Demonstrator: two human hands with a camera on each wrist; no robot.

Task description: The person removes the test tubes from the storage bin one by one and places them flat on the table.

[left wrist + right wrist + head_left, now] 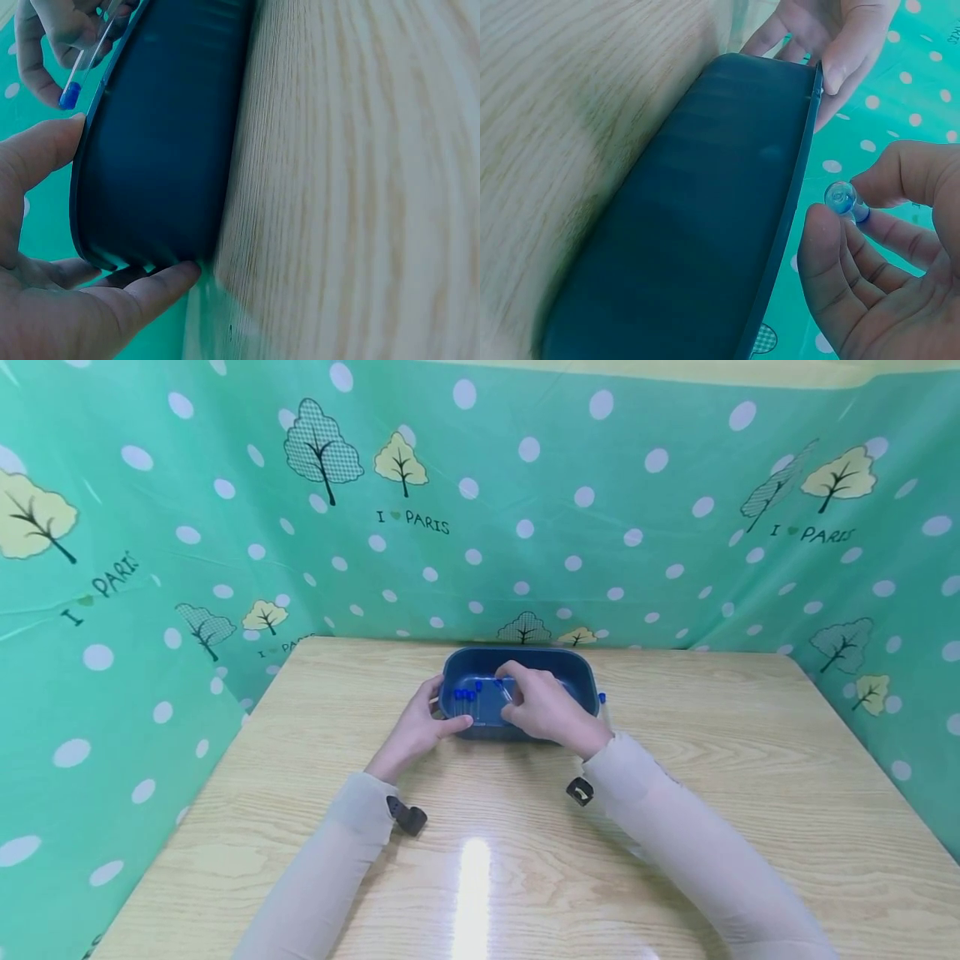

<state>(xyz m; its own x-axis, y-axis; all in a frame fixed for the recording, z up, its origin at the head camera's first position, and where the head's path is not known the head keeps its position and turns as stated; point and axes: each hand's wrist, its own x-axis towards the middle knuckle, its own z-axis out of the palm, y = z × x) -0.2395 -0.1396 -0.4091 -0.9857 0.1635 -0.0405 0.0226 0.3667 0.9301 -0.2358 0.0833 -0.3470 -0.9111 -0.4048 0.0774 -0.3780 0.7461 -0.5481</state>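
Note:
A dark blue plastic tub (517, 658) stands on the table. My left hand (420, 725) holds its left end, with the thumb at the rim and the other fingers along the outer wall (157, 142). Over the tub, my right hand (553, 706) pinches a clear test tube with a blue cap (70, 96) between thumb and fingers. In the right wrist view the rounded end of this tube (841, 197) points towards the camera. Several more blue-capped test tubes (464, 696) are inside the tub at its left end.
Another blue-capped tube (603, 700) shows just outside the tub's right end, partly hidden by my right arm. The wooden table (315, 760) reaches back to a green patterned cloth (480, 552), which also hangs along both sides. A light reflects on the tabletop in front.

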